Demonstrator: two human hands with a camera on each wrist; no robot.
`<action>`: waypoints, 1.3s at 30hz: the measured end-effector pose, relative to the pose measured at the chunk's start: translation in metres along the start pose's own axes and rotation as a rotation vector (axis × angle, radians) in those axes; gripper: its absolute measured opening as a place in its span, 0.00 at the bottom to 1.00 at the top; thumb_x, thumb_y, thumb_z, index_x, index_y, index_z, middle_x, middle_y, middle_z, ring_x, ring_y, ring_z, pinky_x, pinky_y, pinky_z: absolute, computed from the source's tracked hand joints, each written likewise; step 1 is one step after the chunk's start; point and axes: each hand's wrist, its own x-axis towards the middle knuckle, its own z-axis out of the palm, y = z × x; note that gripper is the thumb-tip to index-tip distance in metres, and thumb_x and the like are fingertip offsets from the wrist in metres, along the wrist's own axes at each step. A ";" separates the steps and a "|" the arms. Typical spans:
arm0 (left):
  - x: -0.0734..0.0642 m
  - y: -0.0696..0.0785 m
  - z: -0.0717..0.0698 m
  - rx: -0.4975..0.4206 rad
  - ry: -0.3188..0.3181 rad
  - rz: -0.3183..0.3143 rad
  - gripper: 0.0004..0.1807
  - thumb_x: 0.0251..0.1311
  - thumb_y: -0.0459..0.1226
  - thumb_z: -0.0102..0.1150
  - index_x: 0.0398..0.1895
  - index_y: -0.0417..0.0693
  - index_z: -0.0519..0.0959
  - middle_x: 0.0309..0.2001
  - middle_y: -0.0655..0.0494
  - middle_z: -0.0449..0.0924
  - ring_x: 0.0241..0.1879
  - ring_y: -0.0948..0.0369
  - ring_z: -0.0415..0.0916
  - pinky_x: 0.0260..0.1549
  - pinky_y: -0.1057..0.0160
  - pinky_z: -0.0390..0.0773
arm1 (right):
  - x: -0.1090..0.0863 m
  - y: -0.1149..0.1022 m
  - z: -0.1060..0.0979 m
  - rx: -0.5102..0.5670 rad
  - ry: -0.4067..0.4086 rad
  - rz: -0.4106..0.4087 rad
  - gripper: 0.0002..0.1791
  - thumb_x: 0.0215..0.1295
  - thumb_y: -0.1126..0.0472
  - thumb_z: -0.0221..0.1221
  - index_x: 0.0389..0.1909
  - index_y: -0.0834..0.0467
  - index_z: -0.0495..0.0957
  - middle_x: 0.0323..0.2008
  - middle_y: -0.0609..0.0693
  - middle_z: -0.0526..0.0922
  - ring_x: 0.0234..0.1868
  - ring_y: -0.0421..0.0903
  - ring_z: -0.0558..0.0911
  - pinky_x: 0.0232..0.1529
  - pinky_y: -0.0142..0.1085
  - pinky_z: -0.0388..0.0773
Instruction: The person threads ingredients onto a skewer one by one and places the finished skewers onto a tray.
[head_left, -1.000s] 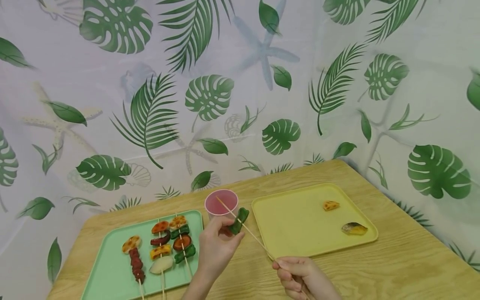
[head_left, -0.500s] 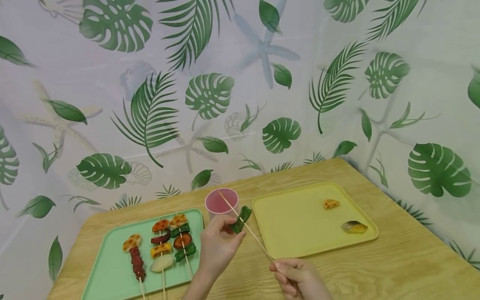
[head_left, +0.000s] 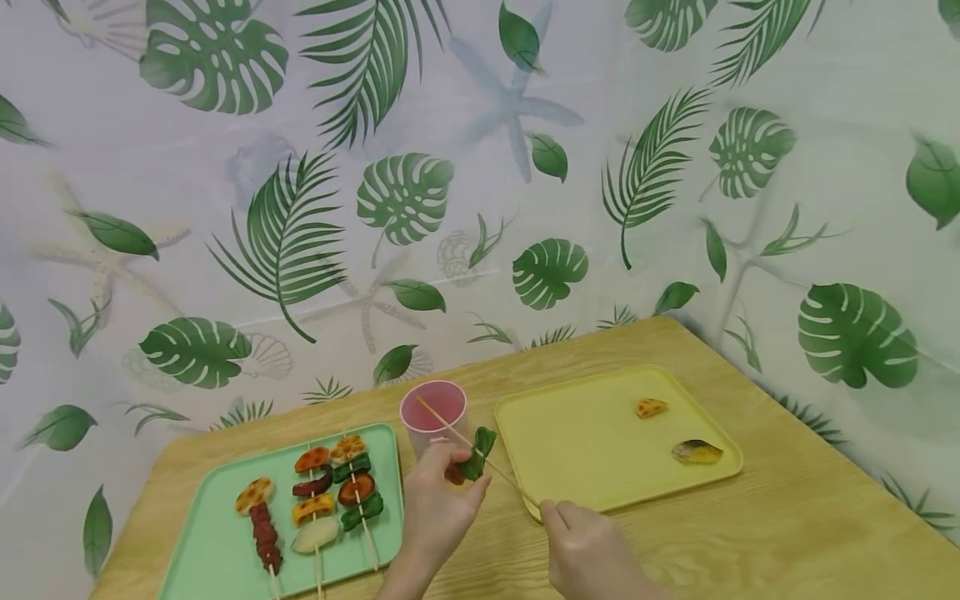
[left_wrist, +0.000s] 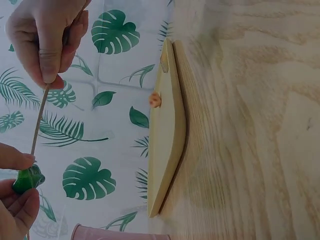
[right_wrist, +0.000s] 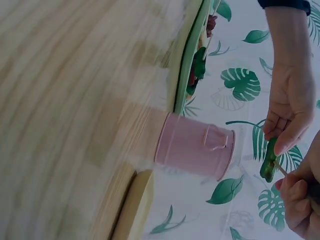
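My left hand (head_left: 438,512) pinches a green pepper piece (head_left: 481,454) between thumb and fingers, above the table between the two trays. A thin wooden skewer (head_left: 442,421) runs through the pepper, its tip reaching up-left in front of the pink bucket. My right hand (head_left: 592,550) grips the skewer's lower part, back of the hand toward the head camera. A small orange-brown patch shows under the left fingers; I cannot tell what it is. In the right wrist view, the skewer meets the pepper (right_wrist: 269,162) between both hands.
On the left, a green tray (head_left: 202,533) bears 3 loaded skewers. A pink bucket (head_left: 433,403) stands behind the left hand. The yellow tray (head_left: 585,450) on the right holds an orange-brown food piece (head_left: 650,407) and a dark-edged yellow piece (head_left: 697,452).
The skewer has slid farther through the pepper, with more length past it. My right hand has turned back-up and come nearer the pepper. The head view has shifted slightly.
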 end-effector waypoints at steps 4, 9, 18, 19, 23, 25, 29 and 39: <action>-0.002 0.000 0.000 0.006 0.035 0.015 0.19 0.28 0.22 0.73 0.27 0.38 0.76 0.26 0.54 0.74 0.22 0.61 0.72 0.22 0.67 0.75 | 0.005 -0.002 -0.009 0.646 -0.250 0.423 0.05 0.56 0.76 0.55 0.31 0.75 0.78 0.16 0.49 0.76 0.11 0.33 0.68 0.15 0.20 0.68; 0.000 0.003 0.001 -0.049 0.033 0.018 0.18 0.30 0.23 0.73 0.28 0.39 0.76 0.26 0.54 0.74 0.23 0.61 0.73 0.23 0.67 0.76 | 0.007 0.010 -0.023 1.583 -0.330 0.988 0.12 0.69 0.68 0.47 0.35 0.74 0.75 0.17 0.42 0.70 0.12 0.30 0.63 0.12 0.19 0.60; -0.002 0.007 0.006 -0.182 0.059 -0.013 0.19 0.31 0.22 0.73 0.31 0.40 0.78 0.30 0.54 0.77 0.27 0.60 0.74 0.27 0.67 0.79 | -0.006 -0.001 -0.010 2.781 -0.154 1.116 0.05 0.71 0.66 0.44 0.42 0.64 0.65 0.25 0.47 0.72 0.17 0.33 0.56 0.16 0.21 0.57; -0.002 0.007 0.006 -0.204 0.057 -0.016 0.19 0.32 0.22 0.73 0.31 0.40 0.78 0.31 0.53 0.77 0.28 0.59 0.74 0.27 0.66 0.79 | -0.007 -0.004 -0.009 2.838 -0.119 1.105 0.04 0.71 0.67 0.44 0.42 0.64 0.64 0.25 0.48 0.72 0.17 0.33 0.55 0.17 0.21 0.57; -0.001 0.009 0.007 -0.248 0.039 -0.030 0.18 0.35 0.23 0.73 0.33 0.41 0.79 0.33 0.53 0.78 0.29 0.57 0.74 0.27 0.63 0.80 | -0.010 -0.009 -0.008 2.835 -0.051 1.088 0.05 0.71 0.67 0.44 0.42 0.65 0.64 0.24 0.47 0.72 0.17 0.34 0.57 0.17 0.22 0.57; 0.000 0.008 0.007 -0.244 0.025 -0.026 0.18 0.34 0.23 0.73 0.32 0.41 0.78 0.33 0.53 0.78 0.29 0.58 0.74 0.27 0.64 0.79 | -0.010 -0.008 -0.010 2.638 -0.066 1.098 0.06 0.71 0.66 0.43 0.42 0.65 0.67 0.23 0.45 0.72 0.17 0.33 0.59 0.16 0.21 0.59; 0.001 0.007 0.007 -0.172 -0.016 0.029 0.19 0.30 0.21 0.73 0.29 0.41 0.78 0.29 0.55 0.77 0.26 0.61 0.73 0.25 0.67 0.77 | -0.007 -0.003 -0.015 1.832 -0.176 1.108 0.12 0.70 0.65 0.47 0.37 0.70 0.75 0.18 0.42 0.71 0.12 0.31 0.61 0.12 0.20 0.59; -0.005 0.009 0.008 -0.048 -0.093 0.008 0.19 0.30 0.22 0.73 0.27 0.40 0.76 0.25 0.56 0.73 0.23 0.62 0.71 0.22 0.70 0.74 | -0.004 -0.001 -0.004 0.277 -0.111 0.294 0.09 0.43 0.81 0.60 0.28 0.70 0.80 0.18 0.53 0.79 0.16 0.39 0.77 0.18 0.22 0.73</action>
